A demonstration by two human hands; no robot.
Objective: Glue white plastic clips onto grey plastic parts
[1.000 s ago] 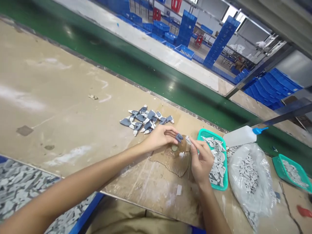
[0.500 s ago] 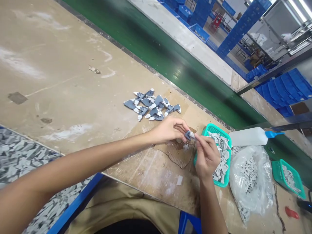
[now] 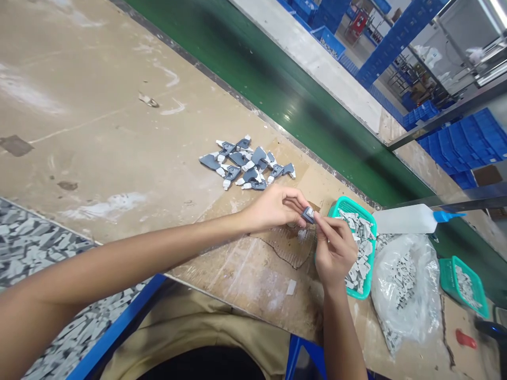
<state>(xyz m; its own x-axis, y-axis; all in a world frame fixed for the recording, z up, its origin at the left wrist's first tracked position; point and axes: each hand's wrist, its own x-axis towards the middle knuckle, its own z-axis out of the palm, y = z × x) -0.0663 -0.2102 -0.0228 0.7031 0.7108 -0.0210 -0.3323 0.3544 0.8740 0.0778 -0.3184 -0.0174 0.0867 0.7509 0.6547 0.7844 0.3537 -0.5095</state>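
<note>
Gray-and-white part point(image 3: 308, 214), small, is held between the two hands above the desk point(image 3: 99, 121), nearer the right-hand stretch than the left; the left hand point(image 3: 275, 208) has its thumb and forefinger closed on the dark gray side, its other fingers loosely curled; the right hand point(image 3: 336, 250) pinches the white end with thumb and fingertips, its remaining fingers folded in; the fingertips of both hands nearly meet at the part.

Below them lies a torn piece of corrugated cardboard point(image 3: 291, 252), partly hidden by the hands; a white scrap point(image 3: 291, 287) lies between it and the near edge of the desk. Toward the far edge, beyond the left hand, gray-and-white assemblies point(image 3: 247, 164) lie in a loose, overlapping pile; farther left is a small pale fragment point(image 3: 148, 100).

Just beside the right hand, a green basket point(image 3: 373, 257) holds light gray pieces point(image 3: 360, 264); right of it, a white bottle point(image 3: 406, 219) with a blue nozzle point(image 3: 447, 217) lies on its side near the far edge; a clear plastic bag point(image 3: 428, 309) of small pieces sits on the bottle's near side; farther right are a smaller green basket point(image 3: 447, 277), also holding pieces, and a red object point(image 3: 465, 339).

A blue-rimmed bin point(image 3: 114, 330) full of gray pieces stands off the near edge at left; a green strip point(image 3: 253, 79) runs along the far edge, with stacked blue crates point(image 3: 467, 142) beyond it.
</note>
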